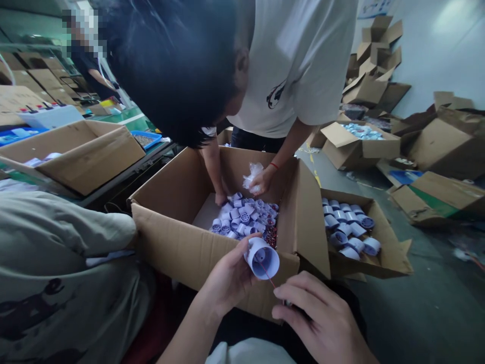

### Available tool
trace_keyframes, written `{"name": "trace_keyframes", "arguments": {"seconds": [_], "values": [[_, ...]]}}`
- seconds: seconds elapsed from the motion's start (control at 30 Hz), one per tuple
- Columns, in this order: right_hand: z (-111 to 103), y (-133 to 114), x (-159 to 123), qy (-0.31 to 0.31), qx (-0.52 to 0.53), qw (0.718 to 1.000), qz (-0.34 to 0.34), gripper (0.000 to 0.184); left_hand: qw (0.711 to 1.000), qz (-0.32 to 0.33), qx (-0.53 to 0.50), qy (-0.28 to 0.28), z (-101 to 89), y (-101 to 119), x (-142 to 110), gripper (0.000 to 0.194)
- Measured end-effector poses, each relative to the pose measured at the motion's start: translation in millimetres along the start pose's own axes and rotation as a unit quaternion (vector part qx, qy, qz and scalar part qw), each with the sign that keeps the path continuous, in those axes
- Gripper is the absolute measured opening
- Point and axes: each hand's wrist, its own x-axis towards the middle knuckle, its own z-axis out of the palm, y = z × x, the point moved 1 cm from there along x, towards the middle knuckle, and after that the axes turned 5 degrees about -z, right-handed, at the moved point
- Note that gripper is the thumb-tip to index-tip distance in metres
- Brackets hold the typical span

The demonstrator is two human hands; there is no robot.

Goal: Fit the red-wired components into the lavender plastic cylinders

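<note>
My left hand (233,278) is wrapped round a pale lavender plastic cup-shaped housing (262,259), its open end tilted toward me. A thin red wire (268,275) runs out of the housing to my right hand (322,313), whose thumb and fingers are pinched together. Something small and dark shows between those fingertips at the wire's end, too small to make out. Just beyond my hands stands a large cardboard box (182,235) holding many similar lavender housings (244,215) and a cluster of small red-and-dark parts (270,235).
A co-worker in a light T-shirt (291,60) leans over the box, both arms inside, holding a clear plastic bag (253,177). To the right, a smaller carton (394,253) holds more housings. Another person's sleeve (64,222) is close on my left. Cartons (375,91) are piled behind.
</note>
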Motion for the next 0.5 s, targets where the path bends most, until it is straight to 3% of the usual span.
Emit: {"name": "trace_keyframes", "arguments": {"seconds": [0.3, 0.5], "values": [[-1.8, 1.2, 4.3, 0.034, -0.047, 0.992, 0.114, 0.020, 0.999, 0.005, 0.047, -0.014, 2.5, -5.8, -1.9, 0.048], [6.8, 4.4, -1.7, 0.040, -0.085, 0.990, 0.102, 0.020, 1.000, 0.002, 0.022, -0.011, 8.8, -13.5, -1.9, 0.045]]}}
